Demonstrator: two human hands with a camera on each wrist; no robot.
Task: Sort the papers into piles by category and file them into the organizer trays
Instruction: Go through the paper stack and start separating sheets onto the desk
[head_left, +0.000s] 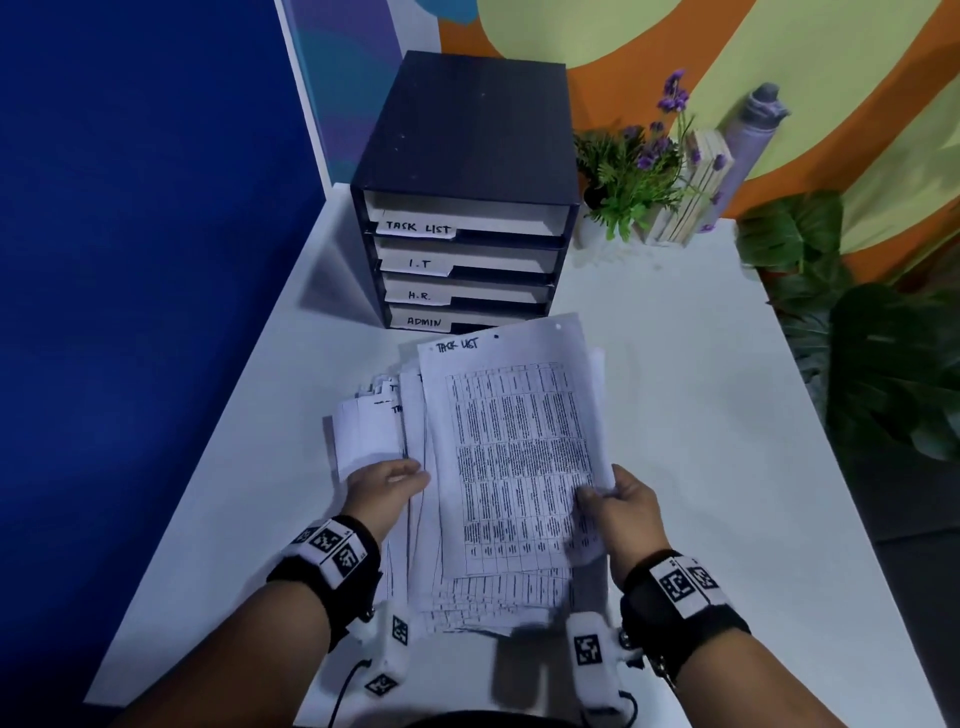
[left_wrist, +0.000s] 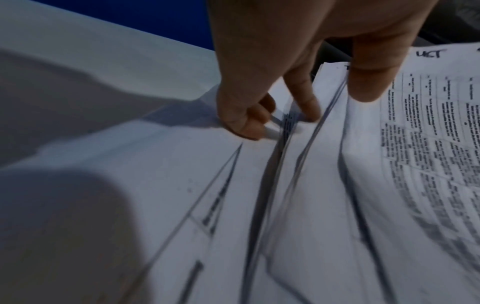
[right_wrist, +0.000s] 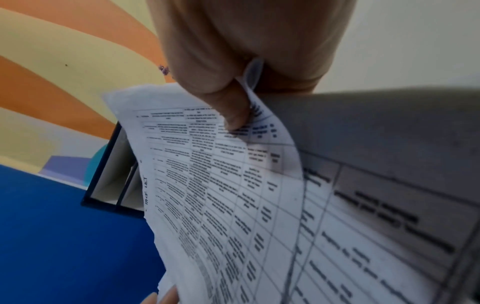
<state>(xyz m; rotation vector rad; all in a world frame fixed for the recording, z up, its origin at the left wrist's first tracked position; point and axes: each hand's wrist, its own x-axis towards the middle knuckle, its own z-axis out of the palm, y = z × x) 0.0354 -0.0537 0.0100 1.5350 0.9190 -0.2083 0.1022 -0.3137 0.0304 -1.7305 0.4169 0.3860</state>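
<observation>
Four tray labels; sheet "TASK LIST"

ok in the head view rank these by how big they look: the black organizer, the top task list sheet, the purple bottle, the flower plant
1. black organizer
2. task list sheet, nearer the camera, so its rank against the organizer is unsure
3. flower plant
4. purple bottle, looks smallest, though it stands farthest back

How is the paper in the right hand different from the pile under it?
The top sheet is one page, lifted by the right hand; the pile is many pages, fanned on the table and held by the left hand. Both show printed tables.
</observation>
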